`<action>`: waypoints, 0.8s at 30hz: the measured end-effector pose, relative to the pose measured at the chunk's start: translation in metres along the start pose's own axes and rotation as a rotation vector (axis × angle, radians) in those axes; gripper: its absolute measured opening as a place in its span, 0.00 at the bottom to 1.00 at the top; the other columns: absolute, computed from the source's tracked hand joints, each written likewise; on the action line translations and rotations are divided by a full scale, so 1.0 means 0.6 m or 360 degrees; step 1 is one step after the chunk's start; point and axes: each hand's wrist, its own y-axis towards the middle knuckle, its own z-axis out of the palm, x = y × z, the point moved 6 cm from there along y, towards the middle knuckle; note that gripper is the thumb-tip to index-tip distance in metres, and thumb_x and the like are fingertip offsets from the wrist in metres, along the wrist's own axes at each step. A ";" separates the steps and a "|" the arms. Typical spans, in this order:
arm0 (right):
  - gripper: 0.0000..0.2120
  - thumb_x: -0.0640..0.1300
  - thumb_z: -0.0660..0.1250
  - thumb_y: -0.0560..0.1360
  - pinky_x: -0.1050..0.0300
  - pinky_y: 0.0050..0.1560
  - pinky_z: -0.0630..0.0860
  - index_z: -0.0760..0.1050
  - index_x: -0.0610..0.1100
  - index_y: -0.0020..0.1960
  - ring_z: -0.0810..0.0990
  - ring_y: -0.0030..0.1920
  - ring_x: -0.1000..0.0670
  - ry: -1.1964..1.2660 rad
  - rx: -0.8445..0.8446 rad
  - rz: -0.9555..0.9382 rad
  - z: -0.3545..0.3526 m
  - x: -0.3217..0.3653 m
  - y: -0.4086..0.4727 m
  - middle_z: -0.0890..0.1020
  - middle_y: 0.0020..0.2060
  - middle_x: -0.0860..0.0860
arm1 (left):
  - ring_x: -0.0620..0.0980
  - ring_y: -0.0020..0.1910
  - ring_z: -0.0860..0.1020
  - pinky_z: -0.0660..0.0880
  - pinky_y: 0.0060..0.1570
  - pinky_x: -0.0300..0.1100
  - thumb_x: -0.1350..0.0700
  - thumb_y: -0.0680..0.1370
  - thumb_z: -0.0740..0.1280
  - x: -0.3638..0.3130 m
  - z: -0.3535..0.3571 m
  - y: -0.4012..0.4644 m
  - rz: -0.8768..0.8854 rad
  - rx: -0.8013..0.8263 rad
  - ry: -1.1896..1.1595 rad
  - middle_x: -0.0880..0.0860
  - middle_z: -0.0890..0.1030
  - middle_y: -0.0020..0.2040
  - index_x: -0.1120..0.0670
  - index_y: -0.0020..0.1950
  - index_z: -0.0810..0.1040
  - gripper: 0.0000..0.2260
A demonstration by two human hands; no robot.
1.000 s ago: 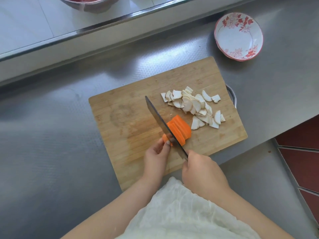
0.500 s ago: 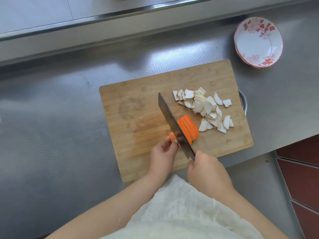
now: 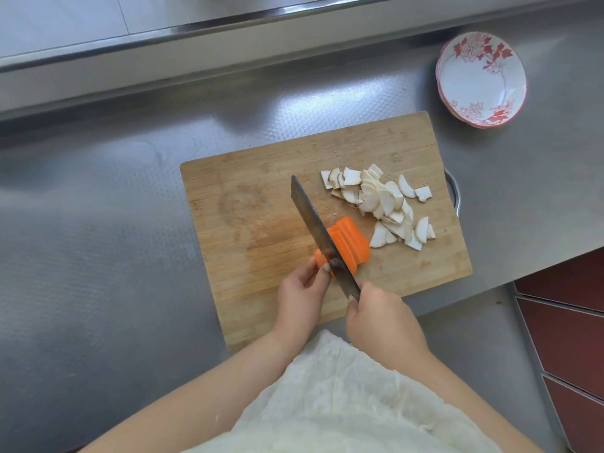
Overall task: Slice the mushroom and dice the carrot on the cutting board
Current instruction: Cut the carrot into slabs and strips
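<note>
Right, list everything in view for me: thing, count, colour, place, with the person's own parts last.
rectangular wooden cutting board: one, light brown, middle of the counter.
white mushroom slices: one pile, white with tan edges, right part of the board.
orange carrot: one, partly cut into slabs, near middle of the board, under the blade.
dark steel cleaver: one, grey-black, blade across the carrot.
white bowl with red flower pattern: seemingly a stack, count unclear, counter beyond the board's far right corner.
stainless steel counter: one, grey, under everything.
metal handle loop: one, silver, at the board's right edge.
white cloth garment: one, bottom centre.
left hand: one, holds the carrot's near end.
right hand: one, grips the cleaver's handle.
</note>
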 end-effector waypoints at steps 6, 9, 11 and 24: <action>0.07 0.43 0.55 0.80 0.57 0.35 0.68 0.70 0.44 0.54 0.73 0.38 0.46 -0.0037 -0.0016 -0.0023 0.005 0.000 0.004 0.74 0.36 0.50 | 0.39 0.59 0.77 0.71 0.65 0.44 0.52 0.80 0.66 -0.003 0.001 -0.003 0.0014 0.0039 0.0014 0.43 0.83 0.56 0.49 0.61 0.80 0.11; 0.07 0.43 0.56 0.80 0.57 0.36 0.68 0.70 0.44 0.55 0.77 0.42 0.45 -0.0012 -0.0020 0.0006 0.007 0.001 0.009 0.78 0.40 0.48 | 0.36 0.58 0.77 0.71 0.62 0.37 0.54 0.80 0.65 -0.007 0.002 -0.006 0.0038 0.0045 0.0042 0.41 0.83 0.55 0.49 0.61 0.80 0.11; 0.08 0.43 0.56 0.80 0.57 0.37 0.69 0.70 0.44 0.57 0.79 0.46 0.45 0.0006 -0.0022 0.0024 0.009 0.002 0.011 0.80 0.44 0.47 | 0.35 0.58 0.77 0.71 0.63 0.37 0.53 0.80 0.65 -0.007 0.002 -0.006 0.0048 0.0046 0.0064 0.42 0.82 0.57 0.50 0.63 0.79 0.12; 0.09 0.42 0.56 0.80 0.57 0.38 0.72 0.70 0.44 0.59 0.80 0.48 0.46 0.0000 -0.0080 0.0063 0.027 0.004 0.023 0.80 0.46 0.47 | 0.38 0.61 0.76 0.70 0.65 0.39 0.51 0.80 0.65 -0.005 -0.003 -0.004 0.0046 0.0043 0.0097 0.43 0.81 0.59 0.51 0.65 0.78 0.14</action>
